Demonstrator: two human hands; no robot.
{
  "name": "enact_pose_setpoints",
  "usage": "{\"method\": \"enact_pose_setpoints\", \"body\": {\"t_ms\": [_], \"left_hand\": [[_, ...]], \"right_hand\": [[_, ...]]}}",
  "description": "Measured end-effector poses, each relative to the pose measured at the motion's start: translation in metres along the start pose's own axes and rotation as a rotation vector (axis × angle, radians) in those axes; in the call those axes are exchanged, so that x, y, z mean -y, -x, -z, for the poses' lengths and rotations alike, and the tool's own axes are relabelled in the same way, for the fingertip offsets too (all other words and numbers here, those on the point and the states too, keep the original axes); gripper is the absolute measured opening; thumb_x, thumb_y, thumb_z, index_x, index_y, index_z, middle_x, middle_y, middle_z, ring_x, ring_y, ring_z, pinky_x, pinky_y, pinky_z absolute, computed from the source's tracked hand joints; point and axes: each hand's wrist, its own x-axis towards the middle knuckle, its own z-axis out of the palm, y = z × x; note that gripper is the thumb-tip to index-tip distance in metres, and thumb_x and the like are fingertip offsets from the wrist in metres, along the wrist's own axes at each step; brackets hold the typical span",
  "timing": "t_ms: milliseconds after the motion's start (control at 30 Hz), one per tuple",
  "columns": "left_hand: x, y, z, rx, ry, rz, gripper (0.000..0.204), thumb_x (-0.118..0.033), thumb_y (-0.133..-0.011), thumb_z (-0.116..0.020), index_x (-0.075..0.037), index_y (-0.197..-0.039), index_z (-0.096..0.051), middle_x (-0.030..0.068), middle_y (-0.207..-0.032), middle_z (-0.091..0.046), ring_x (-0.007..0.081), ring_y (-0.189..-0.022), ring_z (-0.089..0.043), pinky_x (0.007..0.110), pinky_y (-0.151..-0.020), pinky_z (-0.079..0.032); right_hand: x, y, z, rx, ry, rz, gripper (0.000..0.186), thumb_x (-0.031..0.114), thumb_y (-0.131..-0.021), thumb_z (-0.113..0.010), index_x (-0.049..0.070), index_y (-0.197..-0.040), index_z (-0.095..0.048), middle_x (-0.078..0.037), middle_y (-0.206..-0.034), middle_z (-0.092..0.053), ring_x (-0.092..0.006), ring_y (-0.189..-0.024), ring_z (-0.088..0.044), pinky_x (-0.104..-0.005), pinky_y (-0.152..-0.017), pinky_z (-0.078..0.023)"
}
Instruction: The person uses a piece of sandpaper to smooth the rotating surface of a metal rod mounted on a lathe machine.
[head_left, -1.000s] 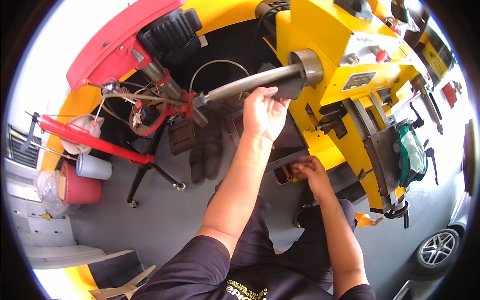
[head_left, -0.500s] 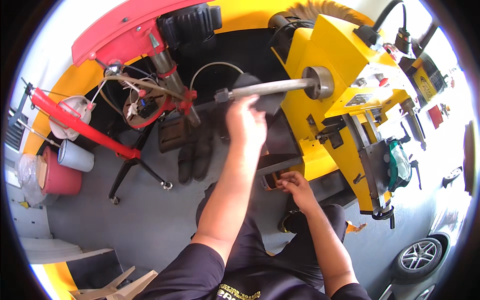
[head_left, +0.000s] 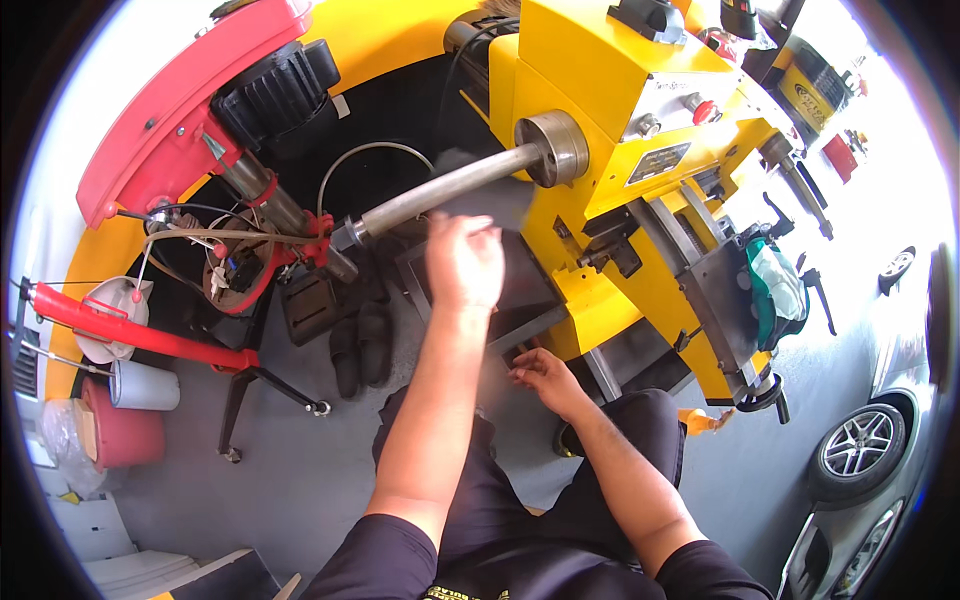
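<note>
A steel bar (head_left: 440,196) juts from the round chuck (head_left: 552,150) of the yellow machine (head_left: 620,130) and has a nut-like fitting (head_left: 350,233) at its free end. Just below the bar is my left hand (head_left: 465,262), its fingers folded at the edge of a dark flat piece (head_left: 498,204). Motion smears that piece, and I cannot make out its kind; it appears held. Over my legs, by the machine's lower base, hovers my right hand (head_left: 548,382). Its fingers are loosely bent and apart, with nothing visible in them.
A red drill press (head_left: 180,110) stands at the left, above a red-armed stand (head_left: 150,335) on black legs. Black slippers (head_left: 360,350) lie on the grey floor. A green cloth or bag (head_left: 778,290) hangs on the machine's side. A car wheel (head_left: 857,453) shows at lower right.
The view has shifted, so the machines sit farther left. My left hand has come off the bar to just below it, the dark piece moving along. My right hand stays low, fingers bent.
</note>
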Motion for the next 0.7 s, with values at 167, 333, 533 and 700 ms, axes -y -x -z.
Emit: {"method": "enact_pose_setpoints", "body": {"t_ms": [167,333,533,700], "left_hand": [[0.018,-0.017,-0.014,0.056,-0.081,0.135,0.023,0.004,-0.080,-0.065,-0.012,-0.090,-0.051,0.0001,-0.086,-0.058,0.0133,-0.081,-0.059,0.029,-0.078,-0.046],[0.008,0.002,-0.015,-0.111,-0.112,0.065,0.030,0.004,-0.091,-0.064,-0.004,-0.120,-0.063,0.0090,-0.110,-0.070,0.0194,-0.101,-0.069,0.033,-0.096,-0.054],[0.031,0.003,0.023,-0.209,-0.845,-0.282,0.018,-0.005,-0.096,-0.063,0.005,-0.111,-0.068,0.0100,-0.103,-0.072,0.0160,-0.094,-0.065,0.034,-0.085,-0.052],[0.075,0.000,-0.035,-0.062,-1.410,-0.568,0.035,-0.004,-0.096,-0.057,0.012,-0.127,-0.060,0.0253,-0.119,-0.071,0.0406,-0.110,-0.068,0.042,-0.098,-0.051]], "right_hand": [[-0.009,-0.005,0.003,-0.054,-0.028,0.033,0.025,0.008,-0.097,-0.066,-0.001,-0.119,-0.061,-0.010,-0.107,-0.070,-0.0187,-0.098,-0.069,-0.0321,-0.088,-0.053],[-0.021,-0.004,0.017,-0.044,-0.011,0.056,0.025,0.011,-0.096,-0.068,0.000,-0.118,-0.062,-0.009,-0.104,-0.070,-0.0171,-0.096,-0.069,-0.0313,-0.082,-0.053],[-0.016,-0.008,0.016,-0.047,0.066,0.116,0.027,0.012,-0.096,-0.069,-0.001,-0.119,-0.062,-0.010,-0.104,-0.071,-0.0182,-0.095,-0.069,-0.0328,-0.084,-0.053],[-0.020,0.007,0.023,-0.074,0.109,0.142,0.027,0.012,-0.096,-0.068,-0.001,-0.119,-0.062,-0.012,-0.106,-0.071,-0.0208,-0.095,-0.068,-0.0345,-0.087,-0.054]]}}
